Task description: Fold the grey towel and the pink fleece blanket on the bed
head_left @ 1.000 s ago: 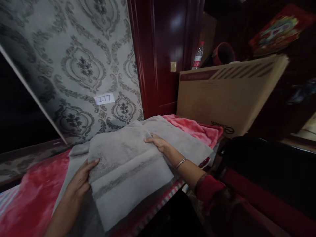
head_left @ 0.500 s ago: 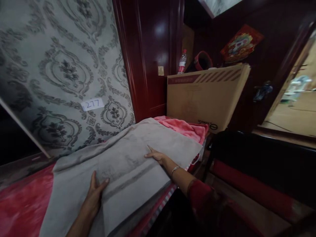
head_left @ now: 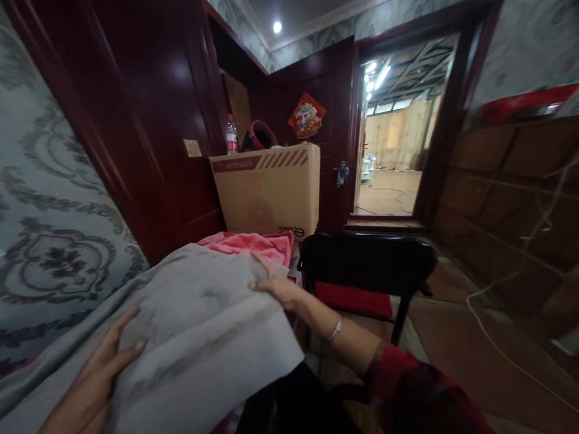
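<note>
At the lower left of my view, a grey towel [head_left: 199, 337] lay spread over the surface in front of me, its near edge hanging toward me at about 6 o'clock. My left hand [head_left: 97, 380] rested flat on it at 8 o'clock, fingers stretched out and open, gripping nothing. My right hand [head_left: 274, 283] sat at the towel's far right corner, near the centre of the view, fingers [head_left: 260, 265] spread and pressing down on the cloth; I saw no closed grip there either, just an open palm on the fabric. A thin bracelet [head_left: 335, 329] circled that wrist, and a dark red sleeve [head_left: 407, 392] covered the forearm at 5 o'clock. Just beyond the towel, at 12 o'clock from my right hand, pink cloth [head_left: 248, 244] showed. Behind that stood a cardboard box [head_left: 266, 190], with a water bottle [head_left: 231, 135] above it. A black chair [head_left: 366, 265] with a red seat stood at 3 o'clock, beside the towel's right edge.
</note>
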{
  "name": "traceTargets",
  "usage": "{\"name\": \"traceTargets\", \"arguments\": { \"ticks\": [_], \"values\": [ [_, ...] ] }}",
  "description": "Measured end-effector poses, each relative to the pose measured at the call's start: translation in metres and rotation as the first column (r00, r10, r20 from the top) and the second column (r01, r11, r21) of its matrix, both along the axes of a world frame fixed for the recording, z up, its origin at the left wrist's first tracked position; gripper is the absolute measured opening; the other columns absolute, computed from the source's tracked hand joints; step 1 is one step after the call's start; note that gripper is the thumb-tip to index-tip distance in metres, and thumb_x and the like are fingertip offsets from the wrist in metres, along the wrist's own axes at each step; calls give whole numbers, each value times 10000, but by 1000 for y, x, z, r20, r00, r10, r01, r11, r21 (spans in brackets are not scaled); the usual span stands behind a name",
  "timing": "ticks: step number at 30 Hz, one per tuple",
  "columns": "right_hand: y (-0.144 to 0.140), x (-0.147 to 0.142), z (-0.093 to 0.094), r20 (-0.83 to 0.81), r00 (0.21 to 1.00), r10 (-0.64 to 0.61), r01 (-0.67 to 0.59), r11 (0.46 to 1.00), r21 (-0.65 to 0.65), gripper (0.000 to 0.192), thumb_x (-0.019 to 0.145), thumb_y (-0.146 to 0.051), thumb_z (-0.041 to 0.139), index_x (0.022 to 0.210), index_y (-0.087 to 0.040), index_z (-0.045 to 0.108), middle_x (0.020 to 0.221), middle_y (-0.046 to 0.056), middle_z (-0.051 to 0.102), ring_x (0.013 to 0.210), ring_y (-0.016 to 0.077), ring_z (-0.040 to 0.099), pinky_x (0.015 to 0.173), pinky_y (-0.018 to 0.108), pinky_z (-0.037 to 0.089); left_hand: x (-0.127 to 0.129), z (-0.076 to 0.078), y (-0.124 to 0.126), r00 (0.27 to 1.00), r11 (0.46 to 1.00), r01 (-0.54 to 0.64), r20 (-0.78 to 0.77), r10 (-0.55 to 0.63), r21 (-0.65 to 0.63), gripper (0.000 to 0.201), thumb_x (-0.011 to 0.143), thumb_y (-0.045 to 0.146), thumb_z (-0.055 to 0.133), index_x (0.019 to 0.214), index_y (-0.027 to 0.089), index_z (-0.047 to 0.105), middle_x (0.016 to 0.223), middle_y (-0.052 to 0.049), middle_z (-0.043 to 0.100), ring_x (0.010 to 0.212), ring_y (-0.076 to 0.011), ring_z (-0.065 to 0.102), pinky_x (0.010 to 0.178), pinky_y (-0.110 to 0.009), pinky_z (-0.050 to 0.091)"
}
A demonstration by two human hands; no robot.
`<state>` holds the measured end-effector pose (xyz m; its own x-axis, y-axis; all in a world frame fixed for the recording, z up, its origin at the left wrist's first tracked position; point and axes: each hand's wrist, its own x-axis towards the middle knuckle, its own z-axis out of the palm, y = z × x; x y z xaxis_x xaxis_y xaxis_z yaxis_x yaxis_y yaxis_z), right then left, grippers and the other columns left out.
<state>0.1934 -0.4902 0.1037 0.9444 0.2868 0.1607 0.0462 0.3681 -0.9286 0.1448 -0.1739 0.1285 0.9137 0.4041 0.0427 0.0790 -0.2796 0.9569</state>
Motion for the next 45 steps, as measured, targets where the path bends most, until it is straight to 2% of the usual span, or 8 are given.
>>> {"name": "traceTargets", "arguments": {
  "ticks": [4,8,15,23,35,38,42,45],
  "values": [
    [-113,-23,45,251,914,-317,339,940,-47,1116,619,-336,815,1587,-294,261,1455,79,523,1219,280,572,1023,400,499,53,50,-119,908,879,412,192,-373,-239,721,647,182,732,1344,321,615,1403,13,625,1305,-317,553,1101,-416,471],
    [-227,-42,72,463,716,-522,668,706,-236,978,758,-395,708,1598,-312,213,1514,89,463,1301,293,526,1052,438,487,112,72,-242,674,655,729,372,-638,-200,801,677,118,661,1452,248,509,1395,-68,610,1173,-264,632,975,-364,546],
    [-366,-51,-1,452,491,-745,861,336,-382,975,693,-404,752,1558,-240,331,1457,153,523,1239,310,589,1021,441,517,167,-1,-409,680,698,684,160,-715,214,718,673,-6,521,1377,129,568,1267,-158,645,1142,-261,642,983,-389,520],
    [-388,-46,-34,380,481,-790,869,371,-328,879,720,-426,742,1517,-248,418,1339,137,625,1151,292,653,960,432,555,195,-24,-422,627,657,658,216,-749,368,589,754,3,482,1309,131,629,1302,-129,647,1190,-213,611,1053,-335,467],
    [-412,-63,-34,541,414,-732,874,153,-462,718,754,-489,694,1403,-208,566,1264,123,673,1136,291,641,970,429,520,194,-14,-418,511,497,591,182,-840,635,510,730,57,627,1222,183,662,1131,-102,638,1120,-265,607,1048,-419,463],
    [-408,-73,-23,618,421,-663,831,10,-556,640,813,-480,636,1383,-192,588,1193,146,696,1080,312,656,923,458,536,192,0,-412,495,439,572,135,-858,693,462,753,146,680,1214,162,669,1132,-113,623,1089,-271,614,1019,-411,474],
    [-377,-79,-10,865,327,-381,812,-355,-464,571,905,-498,549,1397,-210,584,1348,185,605,1237,387,542,1021,583,440,188,19,-415,442,326,456,107,-891,828,635,748,372,781,1329,188,604,1361,-156,539,1265,-345,524,1090,-477,404],
    [-353,-70,-9,907,387,-169,789,-448,-420,743,867,-608,601,1514,-275,450,1521,161,457,1371,424,403,1074,617,359,188,29,-429,315,192,407,60,-947,893,887,658,487,857,1432,218,516,1524,-165,440,1439,-387,351,1197,-530,238]
  ]
}}
